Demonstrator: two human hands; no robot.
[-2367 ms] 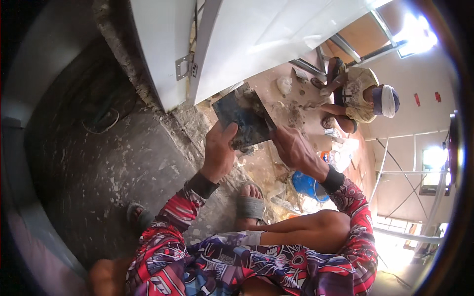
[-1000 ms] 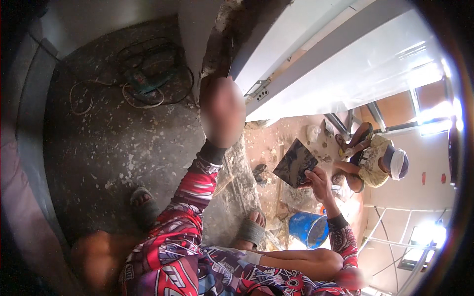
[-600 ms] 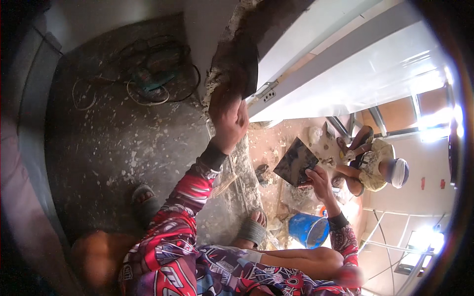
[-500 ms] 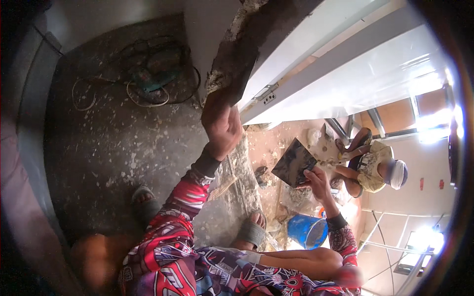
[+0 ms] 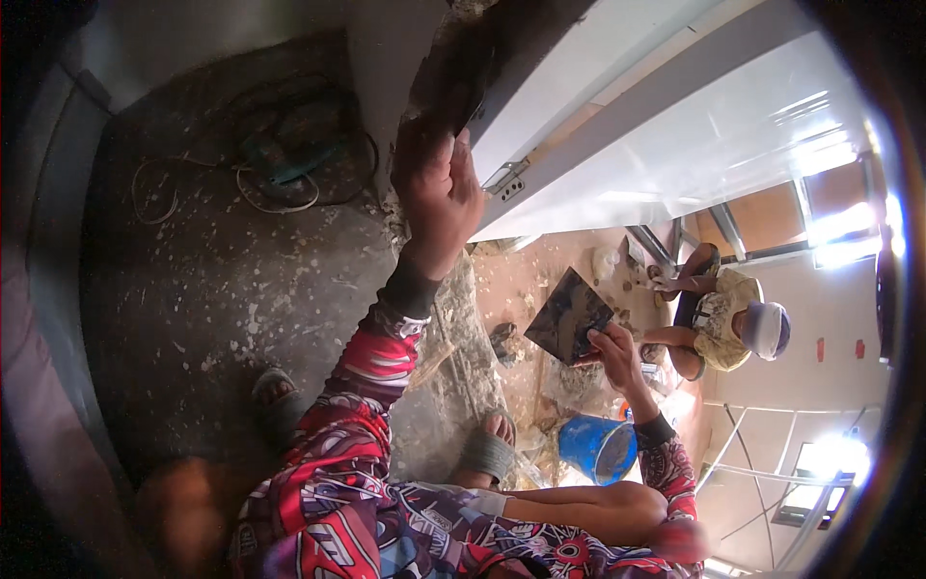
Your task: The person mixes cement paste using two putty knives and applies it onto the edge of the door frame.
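My left hand point(image 5: 442, 198) is raised and closed around a flat trowel, its handle hidden in the fist. The dark trowel blade point(image 5: 472, 104) lies against the rough, mortar-smeared wall edge point(image 5: 439, 87) beside a white frame. In my right hand point(image 5: 617, 355) is a dark square mortar board point(image 5: 569, 317), gripped by its near corner with the thumb on top. A smear of grey mortar point(image 5: 582, 311) sits on that board. It is held over the floor to the right, apart from the wall.
Below my right hand stands a blue bucket point(image 5: 596, 450). A co-worker point(image 5: 730, 318) crouches at the right. A green power tool point(image 5: 280, 161) with cables lies on the speckled floor point(image 5: 222, 280) at left. The white door frame point(image 5: 666, 125) slants across the upper right, with a metal strike plate point(image 5: 509, 183).
My left hand has shifted slightly upward along the wall edge with the trowel. The mortar board has moved slightly left and tilted a little. The co-worker's arms have changed position.
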